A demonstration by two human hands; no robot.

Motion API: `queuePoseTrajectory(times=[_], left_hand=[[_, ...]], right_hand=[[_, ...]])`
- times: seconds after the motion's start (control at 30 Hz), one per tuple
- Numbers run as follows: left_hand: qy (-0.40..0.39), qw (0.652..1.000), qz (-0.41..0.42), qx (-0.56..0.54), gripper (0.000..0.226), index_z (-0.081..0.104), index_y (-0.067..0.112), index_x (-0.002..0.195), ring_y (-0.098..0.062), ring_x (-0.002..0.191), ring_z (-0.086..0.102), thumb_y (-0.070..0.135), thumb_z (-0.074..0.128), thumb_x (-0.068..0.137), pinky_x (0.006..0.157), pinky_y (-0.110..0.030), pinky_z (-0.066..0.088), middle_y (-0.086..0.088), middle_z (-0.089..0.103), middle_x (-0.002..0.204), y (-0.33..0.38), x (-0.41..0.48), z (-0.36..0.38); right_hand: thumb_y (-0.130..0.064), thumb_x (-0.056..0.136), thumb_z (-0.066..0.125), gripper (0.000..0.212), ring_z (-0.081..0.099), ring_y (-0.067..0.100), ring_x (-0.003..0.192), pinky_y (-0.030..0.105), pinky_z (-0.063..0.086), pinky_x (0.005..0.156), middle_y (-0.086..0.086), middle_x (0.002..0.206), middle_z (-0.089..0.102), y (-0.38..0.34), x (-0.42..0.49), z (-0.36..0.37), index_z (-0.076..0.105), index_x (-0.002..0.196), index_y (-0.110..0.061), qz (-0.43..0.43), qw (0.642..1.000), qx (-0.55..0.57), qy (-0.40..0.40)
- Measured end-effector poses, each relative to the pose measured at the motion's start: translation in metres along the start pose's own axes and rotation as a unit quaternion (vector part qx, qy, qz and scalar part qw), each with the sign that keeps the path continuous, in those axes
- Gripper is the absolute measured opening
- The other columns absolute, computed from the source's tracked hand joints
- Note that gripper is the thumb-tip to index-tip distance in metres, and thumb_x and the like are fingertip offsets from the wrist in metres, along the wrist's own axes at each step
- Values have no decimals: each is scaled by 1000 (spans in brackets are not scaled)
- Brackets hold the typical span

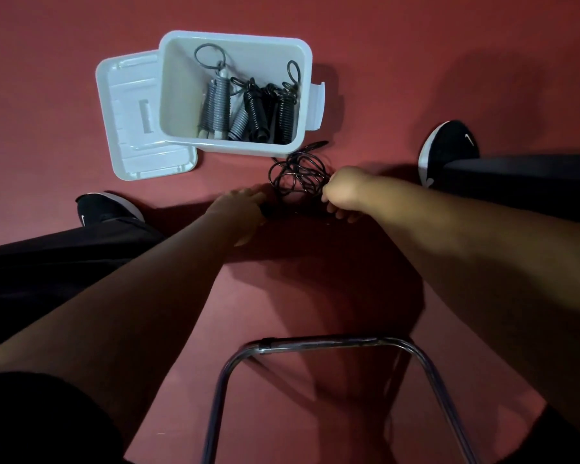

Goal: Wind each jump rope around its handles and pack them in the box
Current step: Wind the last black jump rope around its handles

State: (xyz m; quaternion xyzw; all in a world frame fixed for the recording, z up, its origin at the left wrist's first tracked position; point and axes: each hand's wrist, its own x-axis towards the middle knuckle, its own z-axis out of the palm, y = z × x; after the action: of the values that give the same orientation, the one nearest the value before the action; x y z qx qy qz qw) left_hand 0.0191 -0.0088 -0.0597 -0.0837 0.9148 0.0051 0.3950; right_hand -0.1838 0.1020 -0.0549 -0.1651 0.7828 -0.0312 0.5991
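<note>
The loose black jump rope [297,172] lay tangled on the floor, just beside the white box [235,38]. The left hand [238,209] gripped its handle [268,211]; the right hand [345,195] pinched the rope. Risk: pulling against the tangled loops could tighten a knot.
</note>
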Motion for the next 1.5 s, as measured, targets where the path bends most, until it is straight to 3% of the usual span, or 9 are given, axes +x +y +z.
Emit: queuePoseTrajectory(times=[0.23,0.53,0.63,0.77,0.93,1.1,1.23,1.37,1.5], left_hand=[[11,989,17,-149,42,69,50,128,-29,126,56,34,72,89,99,-39,51,9,59,138,23,1,2],[-4,863,-82,-499,30,83,35,102,-1,71,66,14,84,80,73,-10,50,13,77,88,18,-14,-58],[-6,787,-80,-612,24,82,20,95,-12,75,68,0,80,84,78,-26,56,-1,76,86,18,-31,-85],[38,762,-73,-643,17,77,12,92,-15,69,70,-4,77,86,70,-28,58,-5,73,79,22,-53,-126],[62,679,-32,-731,25,65,9,84,-42,109,73,-16,68,88,101,-52,57,-35,70,113,20,-93,-177],[91,706,-52,-701,20,61,6,86,-38,103,69,3,81,88,107,-54,53,-22,66,100,8,-148,-227],[131,688,-82,-709,51,66,-12,110,-45,103,75,13,93,75,102,-57,56,-32,74,106,6,-188,-259],[191,675,-84,-708,33,64,-12,110,-35,93,78,0,82,86,89,-44,63,-29,75,108,10,-220,-283],[239,700,-81,-669,28,71,1,88,-29,79,74,16,92,79,80,-39,62,-19,75,88,16,-235,-293]], right_hand=[[-18,106,47,31,64,24,66,37,54,65,8,86,71,5,-16,-9,66,126,-4,29,999,-23,-32],[-21,108,52,20,68,30,110,47,54,100,9,116,73,-3,-54,-19,64,118,-8,27,993,47,-102],[-34,109,49,34,68,24,108,43,56,97,2,116,73,-9,-66,-22,62,132,-13,13,986,136,-99],[-45,110,50,45,64,27,117,39,53,94,7,116,69,-26,-106,-31,57,137,-10,-22,964,258,-66],[-45,109,56,23,65,10,81,31,53,70,-7,94,67,-44,-153,-48,67,102,-26,-62,955,290,-17],[-26,109,50,21,71,16,68,24,52,50,5,97,72,-73,-209,-61,69,110,-17,-110,962,248,1],[-27,113,48,24,67,21,59,28,52,47,11,94,71,-90,-266,-68,63,103,-11,-126,954,272,17],[-23,114,44,27,68,21,81,36,59,80,12,95,75,-94,-309,-78,61,99,-7,-128,944,305,-13],[-20,111,43,26,72,20,75,41,60,82,8,80,77,-98,-340,-85,64,97,-13,-150,956,252,-2]])
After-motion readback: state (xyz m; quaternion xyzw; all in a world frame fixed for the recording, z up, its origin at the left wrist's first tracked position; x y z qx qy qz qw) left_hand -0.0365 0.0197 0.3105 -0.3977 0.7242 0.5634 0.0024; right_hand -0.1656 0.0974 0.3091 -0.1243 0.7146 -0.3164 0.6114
